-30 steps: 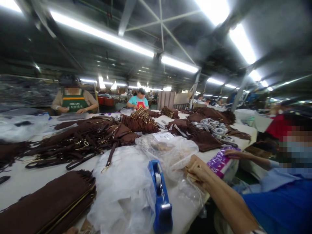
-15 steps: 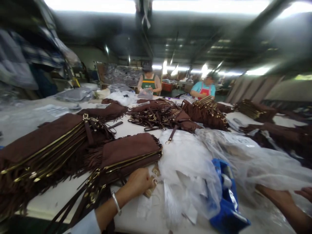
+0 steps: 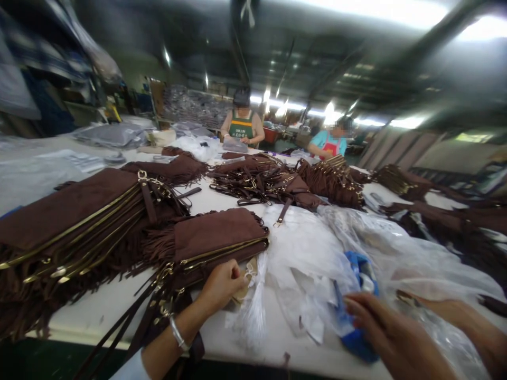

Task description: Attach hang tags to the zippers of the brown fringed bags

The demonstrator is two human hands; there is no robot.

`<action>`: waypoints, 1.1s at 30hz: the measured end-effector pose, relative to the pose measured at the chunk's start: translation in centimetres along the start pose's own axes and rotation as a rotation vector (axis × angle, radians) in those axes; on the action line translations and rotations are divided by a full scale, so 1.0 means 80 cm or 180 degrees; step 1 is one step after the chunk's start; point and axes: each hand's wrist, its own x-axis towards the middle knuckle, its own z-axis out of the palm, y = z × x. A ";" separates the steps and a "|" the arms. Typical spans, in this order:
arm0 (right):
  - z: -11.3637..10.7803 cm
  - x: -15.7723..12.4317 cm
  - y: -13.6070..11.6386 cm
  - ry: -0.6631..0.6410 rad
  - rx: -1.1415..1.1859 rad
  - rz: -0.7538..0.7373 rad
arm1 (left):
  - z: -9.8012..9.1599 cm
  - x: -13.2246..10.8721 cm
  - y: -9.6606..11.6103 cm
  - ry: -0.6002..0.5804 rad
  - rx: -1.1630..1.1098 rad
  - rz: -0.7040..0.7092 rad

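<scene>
My left hand (image 3: pixel 222 285), with a silver bangle at the wrist, is closed in a pinch on brown card hang tags (image 3: pixel 240 295) with white strings. Beside it lies a bundle of thin white strings (image 3: pixel 257 306). Just beyond the hand rests a dark brown fringed bag (image 3: pixel 222 232) with gold zips, its straps and clasps spilling toward the table's front edge. My right hand (image 3: pixel 380 327), a little blurred, reaches in from the lower right, its fingers slightly apart and nothing visible in them. It is close to a blue plastic packet (image 3: pixel 360 338).
A stack of fringed bags (image 3: pixel 79 206) stands left. Brown straps (image 3: pixel 253 182) and more bags (image 3: pixel 332 179) lie further back. Clear plastic (image 3: pixel 396 237) covers the right. Another person's hand (image 3: pixel 455 316) is there, near a dark strap end. Two people (image 3: pixel 242 126) work across the table.
My right hand has come into view at the lower right. My left hand has shifted slightly left and up in the picture, still at the tags. The white string bundle is now plainly visible.
</scene>
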 end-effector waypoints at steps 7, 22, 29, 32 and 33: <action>0.207 0.025 -0.065 -0.0921 -0.1281 -0.0844 | 0.005 -0.017 -0.003 -0.0338 -0.0004 0.0061; 0.188 0.034 0.008 -0.0457 -0.0663 -0.0498 | 0.033 0.023 0.031 -0.0765 0.0755 0.0274; 0.207 0.035 -0.012 -0.0564 0.0662 -0.0200 | 0.049 0.038 0.015 -0.0801 0.0063 -0.0125; 0.220 0.036 -0.016 -0.0634 0.1345 0.0162 | 0.044 0.037 0.008 -0.1071 -0.0576 -0.0451; 0.223 0.037 -0.015 -0.0675 0.1579 0.0288 | 0.042 0.036 0.007 -0.1166 -0.0766 -0.0563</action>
